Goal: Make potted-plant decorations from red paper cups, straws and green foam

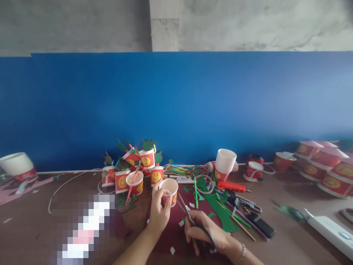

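My left hand [161,211] grips a red-and-white paper cup [173,189] by its side, its open top tilted toward me. Close to its right, my right hand [204,230] has its fingers in the handles of a pair of scissors [187,211]. The blades are slightly parted and point up toward the cup, apart from its wall as far as I can see. Beneath both hands lies a dark red sheet [162,241] with small white paper scraps [172,250] on it. Pieces of cut green paper [220,211] lie just right of the scissors.
Decorated cups [122,181] with straws and green shapes cluster behind my left hand. A cup stack [225,163], a red-orange utility knife [234,186], keys with a black fob [259,223] and loose straws [179,170] lie behind and right. A white glue gun [328,230] is far right.
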`<state>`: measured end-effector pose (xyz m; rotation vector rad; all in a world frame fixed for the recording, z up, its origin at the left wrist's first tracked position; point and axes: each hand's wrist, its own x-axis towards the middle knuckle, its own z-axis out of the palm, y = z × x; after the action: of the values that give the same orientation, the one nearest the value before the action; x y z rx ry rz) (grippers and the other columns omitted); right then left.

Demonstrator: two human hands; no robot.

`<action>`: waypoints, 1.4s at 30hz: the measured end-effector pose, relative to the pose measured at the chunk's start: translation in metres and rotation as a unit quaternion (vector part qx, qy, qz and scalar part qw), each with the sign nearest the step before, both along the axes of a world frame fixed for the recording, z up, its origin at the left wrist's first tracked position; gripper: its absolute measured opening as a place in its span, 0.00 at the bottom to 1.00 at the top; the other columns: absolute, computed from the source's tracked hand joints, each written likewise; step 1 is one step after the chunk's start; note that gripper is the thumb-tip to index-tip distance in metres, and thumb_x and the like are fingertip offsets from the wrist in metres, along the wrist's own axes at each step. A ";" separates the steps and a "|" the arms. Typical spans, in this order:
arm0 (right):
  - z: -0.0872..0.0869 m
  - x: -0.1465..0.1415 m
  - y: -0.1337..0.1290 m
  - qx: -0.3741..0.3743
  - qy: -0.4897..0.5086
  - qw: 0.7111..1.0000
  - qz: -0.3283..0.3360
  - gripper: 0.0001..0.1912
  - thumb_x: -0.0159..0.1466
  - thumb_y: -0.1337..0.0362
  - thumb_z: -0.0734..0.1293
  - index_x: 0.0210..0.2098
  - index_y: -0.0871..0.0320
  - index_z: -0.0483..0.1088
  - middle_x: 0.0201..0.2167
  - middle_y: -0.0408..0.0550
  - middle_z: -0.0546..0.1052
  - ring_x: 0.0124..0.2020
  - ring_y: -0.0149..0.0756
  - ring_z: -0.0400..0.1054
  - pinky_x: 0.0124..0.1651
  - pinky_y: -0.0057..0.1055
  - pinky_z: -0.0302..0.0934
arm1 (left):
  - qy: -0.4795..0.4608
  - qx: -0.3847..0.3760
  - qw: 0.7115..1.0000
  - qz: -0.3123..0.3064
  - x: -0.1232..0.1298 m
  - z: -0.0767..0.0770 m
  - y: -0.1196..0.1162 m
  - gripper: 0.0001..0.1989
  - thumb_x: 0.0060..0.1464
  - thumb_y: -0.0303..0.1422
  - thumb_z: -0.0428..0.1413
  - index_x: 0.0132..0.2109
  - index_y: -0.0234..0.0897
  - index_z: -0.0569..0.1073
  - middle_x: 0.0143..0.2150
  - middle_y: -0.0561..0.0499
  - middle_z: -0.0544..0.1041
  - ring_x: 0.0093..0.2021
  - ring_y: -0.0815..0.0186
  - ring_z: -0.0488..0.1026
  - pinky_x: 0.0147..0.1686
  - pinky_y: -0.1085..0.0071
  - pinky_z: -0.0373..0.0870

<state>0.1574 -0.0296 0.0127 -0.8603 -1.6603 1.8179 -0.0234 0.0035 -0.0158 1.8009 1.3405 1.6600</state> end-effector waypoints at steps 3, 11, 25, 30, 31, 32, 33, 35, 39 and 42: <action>-0.002 0.000 0.000 0.002 -0.002 1.000 -0.009 0.14 0.54 0.57 0.67 0.27 0.61 0.61 0.22 0.42 0.72 0.14 0.23 0.66 0.14 0.16 0.49 | 0.002 -0.010 1.000 -0.017 -0.001 -0.001 0.000 0.07 0.57 0.33 0.49 0.32 0.37 0.68 0.57 0.41 0.61 0.53 0.55 0.65 0.53 0.56 0.61; -0.003 -0.001 0.002 0.003 -0.017 1.000 -0.006 0.13 0.54 0.58 0.67 0.27 0.61 0.62 0.20 0.40 0.72 0.13 0.23 0.65 0.13 0.16 0.48 | -0.022 0.005 0.999 -0.026 -0.001 -0.006 0.002 0.07 0.56 0.36 0.52 0.33 0.38 0.70 0.56 0.41 0.64 0.49 0.57 0.68 0.50 0.60 0.65; 0.000 -0.003 0.001 -0.004 -0.004 1.000 -0.008 0.14 0.53 0.57 0.68 0.27 0.61 0.62 0.20 0.41 0.72 0.13 0.24 0.65 0.13 0.17 0.48 | -0.014 -0.008 0.999 -0.034 -0.001 -0.005 0.002 0.06 0.56 0.33 0.51 0.33 0.37 0.69 0.59 0.41 0.61 0.49 0.58 0.68 0.50 0.60 0.64; -0.003 -0.002 0.001 -0.004 0.004 1.000 -0.009 0.16 0.53 0.55 0.68 0.27 0.61 0.62 0.21 0.41 0.72 0.13 0.24 0.65 0.13 0.17 0.47 | -0.002 -0.011 0.999 -0.035 -0.001 -0.007 0.003 0.05 0.57 0.32 0.50 0.33 0.37 0.68 0.60 0.40 0.59 0.52 0.56 0.66 0.52 0.57 0.62; -0.004 -0.001 0.001 -0.005 0.007 1.000 -0.008 0.16 0.53 0.55 0.68 0.28 0.61 0.62 0.21 0.41 0.72 0.13 0.23 0.65 0.13 0.17 0.47 | -0.002 -0.010 0.999 -0.036 -0.002 -0.008 0.003 0.05 0.57 0.32 0.50 0.34 0.37 0.68 0.60 0.40 0.59 0.52 0.56 0.66 0.52 0.57 0.62; -0.004 -0.001 0.001 -0.006 0.011 1.000 -0.006 0.15 0.54 0.56 0.68 0.28 0.61 0.62 0.21 0.41 0.72 0.13 0.23 0.65 0.13 0.17 0.47 | -0.003 -0.008 0.999 -0.037 -0.002 -0.008 0.003 0.05 0.57 0.32 0.50 0.34 0.37 0.68 0.60 0.40 0.59 0.52 0.57 0.66 0.52 0.57 0.62; -0.005 -0.001 0.001 -0.010 0.015 1.000 -0.005 0.15 0.54 0.56 0.68 0.28 0.61 0.62 0.21 0.41 0.72 0.13 0.23 0.65 0.13 0.17 0.47 | -0.003 -0.007 0.999 -0.039 -0.002 -0.008 0.004 0.05 0.57 0.32 0.50 0.33 0.37 0.68 0.60 0.40 0.59 0.51 0.57 0.67 0.51 0.58 0.63; -0.005 -0.001 0.001 -0.022 0.026 0.999 -0.003 0.15 0.55 0.56 0.68 0.28 0.61 0.61 0.22 0.41 0.73 0.13 0.23 0.65 0.13 0.17 0.46 | -0.003 -0.006 0.999 -0.040 -0.002 -0.009 0.004 0.05 0.56 0.32 0.51 0.34 0.37 0.69 0.60 0.41 0.59 0.51 0.57 0.67 0.51 0.58 0.64; -0.004 -0.003 0.001 -0.040 0.061 0.997 0.000 0.16 0.55 0.55 0.67 0.28 0.60 0.60 0.21 0.41 0.72 0.13 0.23 0.65 0.12 0.17 0.42 | 0.001 -0.003 0.999 -0.037 -0.003 -0.008 0.005 0.05 0.56 0.32 0.50 0.34 0.38 0.68 0.60 0.40 0.60 0.53 0.55 0.66 0.50 0.58 0.65; -0.007 -0.003 0.001 -0.049 0.089 0.995 0.004 0.15 0.57 0.55 0.66 0.29 0.61 0.61 0.21 0.41 0.72 0.13 0.22 0.65 0.12 0.17 0.42 | 0.005 -0.004 0.999 -0.037 -0.002 -0.007 0.006 0.05 0.57 0.32 0.50 0.34 0.38 0.68 0.60 0.40 0.60 0.55 0.55 0.64 0.51 0.58 0.64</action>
<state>0.1545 -0.0282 0.0062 -0.7111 -1.4763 1.9350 -0.0255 0.0092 -0.0230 1.8333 1.2661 1.6069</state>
